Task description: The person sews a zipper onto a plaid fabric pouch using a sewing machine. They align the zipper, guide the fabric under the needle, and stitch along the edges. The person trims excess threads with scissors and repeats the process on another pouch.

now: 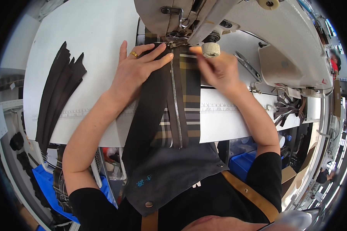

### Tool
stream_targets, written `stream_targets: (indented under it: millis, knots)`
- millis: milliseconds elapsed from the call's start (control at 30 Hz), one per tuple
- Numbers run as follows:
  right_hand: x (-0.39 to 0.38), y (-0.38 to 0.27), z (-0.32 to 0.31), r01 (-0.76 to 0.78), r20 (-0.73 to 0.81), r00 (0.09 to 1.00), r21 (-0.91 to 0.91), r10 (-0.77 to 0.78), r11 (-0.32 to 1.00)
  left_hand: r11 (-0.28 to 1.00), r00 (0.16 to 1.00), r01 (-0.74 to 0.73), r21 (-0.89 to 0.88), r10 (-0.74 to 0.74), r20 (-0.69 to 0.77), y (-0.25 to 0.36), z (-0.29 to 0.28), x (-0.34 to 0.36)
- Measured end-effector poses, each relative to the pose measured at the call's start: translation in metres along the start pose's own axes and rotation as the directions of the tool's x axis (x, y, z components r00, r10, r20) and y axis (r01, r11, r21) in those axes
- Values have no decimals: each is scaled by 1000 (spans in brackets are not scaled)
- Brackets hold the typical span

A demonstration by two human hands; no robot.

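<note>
- Silver-toothed zip (176, 100) on dark tape, lying lengthwise over plaid cloth (192, 104) on a white table (88, 27); its far end is at the presser foot (176, 40) of a sewing machine (298, 63), its near end by the table's front edge.
- Black cloth (140, 119) runs along the zip's left side and drops toward the person's grey apron (181, 163).
- Left hand (133, 69), wearing a gold ring: fingers spread and laid on the black cloth, fingertips just beside the zip near the foot, pressing rather than grasping.
- Right hand (219, 71): blurred, fingers bent, index fingertip over the plaid's right edge near the foot; whether it pinches the cloth, I cannot tell.
- Progress, as a judgement: the layers are lined up and the far end is in place at the foot, so this seam seems near its beginning. Most of the zip's length lies on the near side and looks left to sew. Stitches are too small to make out.
- Dark strips (59, 90) lie apart at the left, apparently unused; scissors (248, 67) rest right of the machine's needle.
</note>
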State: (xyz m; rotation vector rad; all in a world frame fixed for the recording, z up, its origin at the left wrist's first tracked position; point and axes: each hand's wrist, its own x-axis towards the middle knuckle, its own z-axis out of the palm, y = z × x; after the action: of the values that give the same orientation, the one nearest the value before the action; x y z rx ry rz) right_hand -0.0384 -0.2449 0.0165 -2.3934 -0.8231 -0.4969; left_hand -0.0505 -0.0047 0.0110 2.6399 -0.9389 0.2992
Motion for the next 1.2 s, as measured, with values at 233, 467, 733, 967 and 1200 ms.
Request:
stream_targets:
  millis: [233,467,733,967,1200]
  knots:
    - [5,19,-1,-160,37,986,-96,164,982,1000,1000,1,9,-1,-20,-1,4,-1]
    - [2,32,-6,-182,0,983,-120,183,976,999,1000,-9,44,10,-29,-3,3,-1]
    - [2,37,-5,-180,12,983,-158,184,971,1000,1000,-7,-8,7,1,0,-3,0]
    - [3,37,-5,-198,-39,980,-200,194,960,999,1000,-25,21,25,15,-2,-1,-2]
    - [2,38,-3,-189,-65,982,-234,178,954,999,1000,10,-43,-11,-10,1,-2,-1]
